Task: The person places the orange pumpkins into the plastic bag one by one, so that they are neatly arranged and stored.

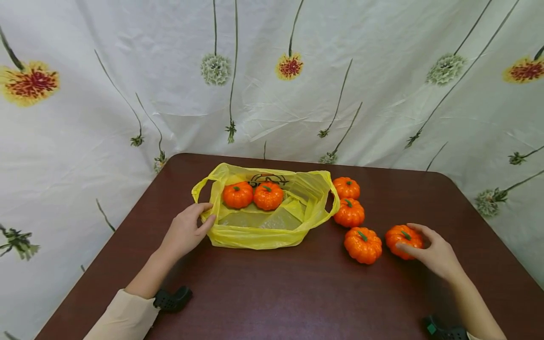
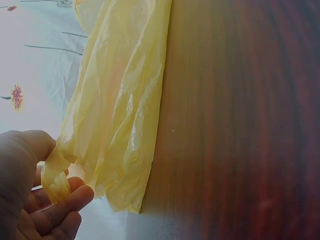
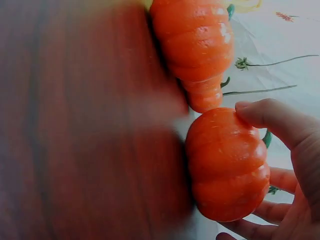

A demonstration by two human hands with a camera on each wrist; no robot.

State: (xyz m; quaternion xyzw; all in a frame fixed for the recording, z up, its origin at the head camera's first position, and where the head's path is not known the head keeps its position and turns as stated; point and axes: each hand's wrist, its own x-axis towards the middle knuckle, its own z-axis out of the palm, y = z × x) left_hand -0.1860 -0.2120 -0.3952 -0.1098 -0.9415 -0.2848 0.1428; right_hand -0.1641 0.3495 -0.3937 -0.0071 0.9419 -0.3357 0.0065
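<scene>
A yellow plastic bag (image 1: 255, 238) lies with its mouth spread wide, two small orange pumpkins (image 1: 267, 196) with green stems inside. At the bag's left side my left hand (image 1: 187, 229) holds its handle; in the left wrist view, thumb and fingers curl about the yellow handle (image 2: 57, 177). On the right, my right hand (image 1: 435, 252) grips a pumpkin (image 1: 401, 241) from its right side. The right wrist view shows the thumb on top of this pumpkin (image 3: 227, 167) and the other fingers around its far side, partly hidden behind it.
Another pumpkin (image 1: 363, 245) sits just left of the gripped one. Two more pumpkins, one nearer (image 1: 349, 213) and one farther (image 1: 346, 187), stand against the bag's right side. The dark brown table (image 1: 263, 293) ends at a white flower-patterned cloth (image 1: 263, 108).
</scene>
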